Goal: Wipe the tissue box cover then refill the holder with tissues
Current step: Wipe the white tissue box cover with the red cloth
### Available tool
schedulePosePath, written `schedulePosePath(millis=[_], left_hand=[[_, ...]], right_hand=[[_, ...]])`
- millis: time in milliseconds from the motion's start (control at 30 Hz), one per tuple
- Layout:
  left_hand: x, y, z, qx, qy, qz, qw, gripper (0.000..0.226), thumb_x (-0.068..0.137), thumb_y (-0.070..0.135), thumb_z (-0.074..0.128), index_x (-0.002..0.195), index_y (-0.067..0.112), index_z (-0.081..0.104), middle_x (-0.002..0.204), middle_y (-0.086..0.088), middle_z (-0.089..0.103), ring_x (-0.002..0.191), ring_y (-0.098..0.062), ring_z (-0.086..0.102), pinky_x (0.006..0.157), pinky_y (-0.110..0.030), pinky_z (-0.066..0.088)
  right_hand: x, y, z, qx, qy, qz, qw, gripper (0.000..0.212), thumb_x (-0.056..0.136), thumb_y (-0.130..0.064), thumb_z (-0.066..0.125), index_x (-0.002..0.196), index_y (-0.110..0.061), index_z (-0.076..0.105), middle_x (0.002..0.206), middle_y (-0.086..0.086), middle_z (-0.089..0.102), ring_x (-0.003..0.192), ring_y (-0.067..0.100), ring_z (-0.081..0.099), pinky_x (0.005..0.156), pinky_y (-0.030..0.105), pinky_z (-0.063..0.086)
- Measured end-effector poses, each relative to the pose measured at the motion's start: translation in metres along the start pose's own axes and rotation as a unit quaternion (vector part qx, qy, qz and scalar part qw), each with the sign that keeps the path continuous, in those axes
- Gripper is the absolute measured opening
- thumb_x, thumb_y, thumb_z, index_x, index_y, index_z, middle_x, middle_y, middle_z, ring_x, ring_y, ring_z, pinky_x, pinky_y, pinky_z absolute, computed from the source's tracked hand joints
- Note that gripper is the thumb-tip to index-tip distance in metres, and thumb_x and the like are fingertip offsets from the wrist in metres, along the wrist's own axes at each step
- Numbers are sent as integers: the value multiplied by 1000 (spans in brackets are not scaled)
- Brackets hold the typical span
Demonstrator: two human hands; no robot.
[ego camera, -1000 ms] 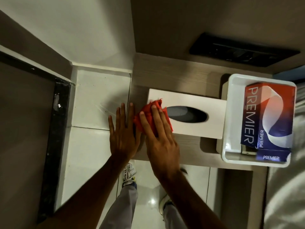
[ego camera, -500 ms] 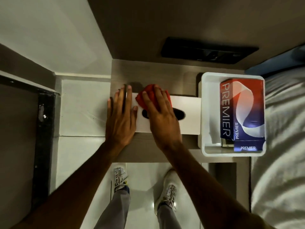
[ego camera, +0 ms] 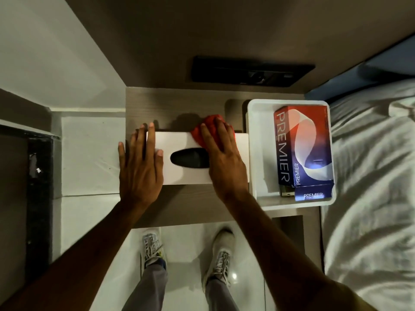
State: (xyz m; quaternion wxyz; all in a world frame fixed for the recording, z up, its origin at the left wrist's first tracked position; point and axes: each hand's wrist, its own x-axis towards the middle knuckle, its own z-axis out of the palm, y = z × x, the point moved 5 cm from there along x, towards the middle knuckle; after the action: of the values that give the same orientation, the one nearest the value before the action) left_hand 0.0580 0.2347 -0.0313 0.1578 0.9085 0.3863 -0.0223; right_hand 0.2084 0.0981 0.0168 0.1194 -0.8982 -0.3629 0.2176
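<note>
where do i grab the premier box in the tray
From above, across its long sides at mid-length: the Premier box lies flat in the white tray, bare tray floor on its left leaves finger room, and its near end is torn open.

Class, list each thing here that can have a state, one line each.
tissue box cover, flat on the table, slot up, no tissue showing.
red cloth, pressed on the cover's far right part under the right hand.
left hand, flat, fingers straight, resting on the cover's left end.
right hand, fingers straight, pressing the cloth.
white tray, on the table, holding the Premier tissue box.
Premier tissue box, lying flat, near flap looks open.
</note>
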Motion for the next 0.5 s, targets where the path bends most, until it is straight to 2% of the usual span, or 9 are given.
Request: schedulePosePath(millis=[167, 300, 367, 433, 500], left_hand=[[-1, 1, -1, -20, -9, -14, 1000, 60, 107, 46, 14, 162, 22, 13, 167, -10, 25, 156, -30, 24, 128, -55, 11], [-1, 0, 0, -21, -7, -21, 1000, 60, 107, 46, 12, 163, 23, 12, 167, -9, 25, 157, -29, 23, 128, -55, 11], [-1, -1, 2, -26, -6, -19, 999, 60, 107, 46, 12, 163, 23, 12, 167, -9, 26, 157, -28, 23, 128, -55, 10], [-1, -2, 2, -29, -6, -16, 999, 60, 107, 46, 11, 163, 23, 12, 167, -9, 26, 157, -27, 23, 128, -55, 11], [-1, -1, 2, -28, -5, -14, 999, 59, 108, 46, 11, 163, 24, 12, 167, -8, 25, 157, -27, 22, 128, -55, 10]], right_hand=[[-17, 31, -22, 57, 77, 121, 988, 76, 101, -7, 55, 163, -32, 18, 174, 0, 2, 161, 26, 1, 120, 54, 38], [-59, 12, 6, 63, 107, 156, 980, 74, 105, -9, 48, 164, -32, 10, 173, -1, -9, 160, 25, -8, 123, 52, 32], [-71, -15, 25, 60, 109, 131, 983, 77, 102, -9, 49, 164, -33, 10, 173, 1, -7, 160, 27, -9, 124, 53, 27], [-75, -34, 40, 29, 90, 49, 994, 86, 94, -4, 53, 164, -31, 12, 174, 3, -2, 160, 28, -7, 126, 55, 21], [-74, -24, 42, 13, 69, 13, 997, 91, 91, 0, 53, 164, -31, 9, 174, 3, -3, 160, 28, -7, 126, 57, 24]])
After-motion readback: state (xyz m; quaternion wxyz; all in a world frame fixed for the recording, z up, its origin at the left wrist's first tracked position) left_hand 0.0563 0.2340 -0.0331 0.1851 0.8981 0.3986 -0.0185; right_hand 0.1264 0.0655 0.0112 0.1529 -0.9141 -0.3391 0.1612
